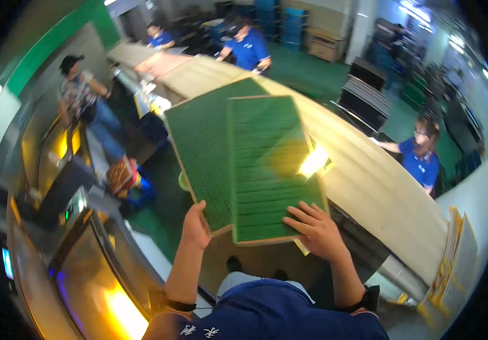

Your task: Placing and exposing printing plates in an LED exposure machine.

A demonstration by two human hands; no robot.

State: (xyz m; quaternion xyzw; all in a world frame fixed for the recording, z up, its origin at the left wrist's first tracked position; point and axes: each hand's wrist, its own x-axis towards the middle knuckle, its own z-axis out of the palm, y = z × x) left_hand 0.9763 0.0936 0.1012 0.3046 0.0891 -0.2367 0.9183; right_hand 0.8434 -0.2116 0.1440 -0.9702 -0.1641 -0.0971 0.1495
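Observation:
Two thin green panels with pale brown edges overlap in front of me, perhaps circuit board panels. The dotted green panel (201, 147) lies lower and to the left. On top of it, to the right, is the striped green panel (261, 175), marked with rows of lines and catching a bright yellow glare. My left hand (197, 226) grips the near left edge of the dotted panel, thumb on top and fingers hidden beneath. My right hand (315, 229) holds the near right edge of the striped panel, its fingers across the top. Its thumb is hidden.
A long cream-coloured table (368, 175) runs from far left to near right. Co-workers in blue stand along its far side, and a person (85, 102) is at the left. A machine with a glowing yellow window (108, 294) stands near left. Yellow-edged sheets (453, 255) stand at right.

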